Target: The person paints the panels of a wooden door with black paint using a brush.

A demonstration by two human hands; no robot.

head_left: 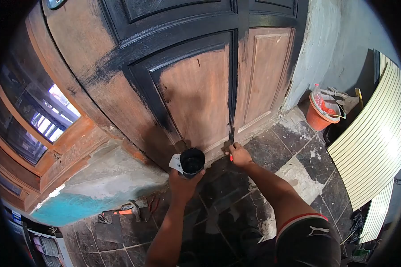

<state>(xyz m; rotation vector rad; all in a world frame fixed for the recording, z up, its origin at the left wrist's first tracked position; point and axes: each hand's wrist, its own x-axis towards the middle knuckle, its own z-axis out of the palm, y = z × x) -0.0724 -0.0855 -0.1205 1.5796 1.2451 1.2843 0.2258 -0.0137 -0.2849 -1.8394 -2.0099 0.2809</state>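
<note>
Around a small cup of black paint [192, 161] my left hand [182, 181] is closed, holding it upright near the foot of the door. My right hand [240, 155] grips a paintbrush [231, 135] with a red handle end, its dark bristles at the low end of a black vertical strip on the door. The wooden door [196, 95] is black across its upper rails and around part of the middle panel. Bare brown wood shows in the lower panels and on the left side. A whitish piece of paper or rag [176, 163] sits against the cup's left side.
An orange bucket [318, 113] with a plastic bottle and other items stands at the right by the wall. Ribbed cream panels [370, 138] lean beyond it. A hammer [134, 210] and pliers [153, 205] lie on the dark tiled floor at left.
</note>
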